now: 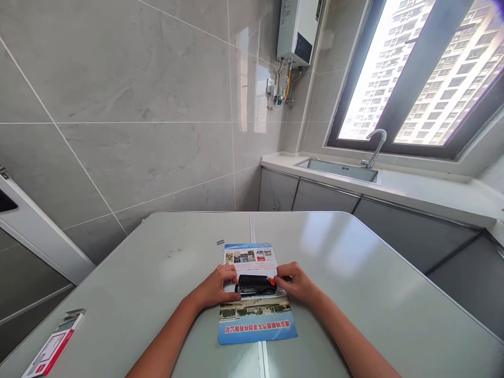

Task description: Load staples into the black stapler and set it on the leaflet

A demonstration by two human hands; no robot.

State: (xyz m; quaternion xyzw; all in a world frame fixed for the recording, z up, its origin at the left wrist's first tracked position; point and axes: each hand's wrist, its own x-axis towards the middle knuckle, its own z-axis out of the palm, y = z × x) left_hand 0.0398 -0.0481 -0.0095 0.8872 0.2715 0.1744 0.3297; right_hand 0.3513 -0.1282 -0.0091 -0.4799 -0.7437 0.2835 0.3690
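Note:
A black, elongated object [255, 284] with an orange spot at its right end lies across a printed leaflet [258, 328] with blue edges. My left hand [220, 285] is at the object's left end, with thumb and fingers apart around that end. At the other end, my right hand [294, 282] pinches the tip beside the orange spot. Small pictures and red text show on the leaflet above the object, and large red characters below it.
The leaflet rests on a pale table [149, 294]. A red and white packet [53, 349] lies at the table's left edge, and a small dark piece [220, 242] beyond the leaflet. Behind are a counter with a sink [338, 169] and a faucet [376, 148].

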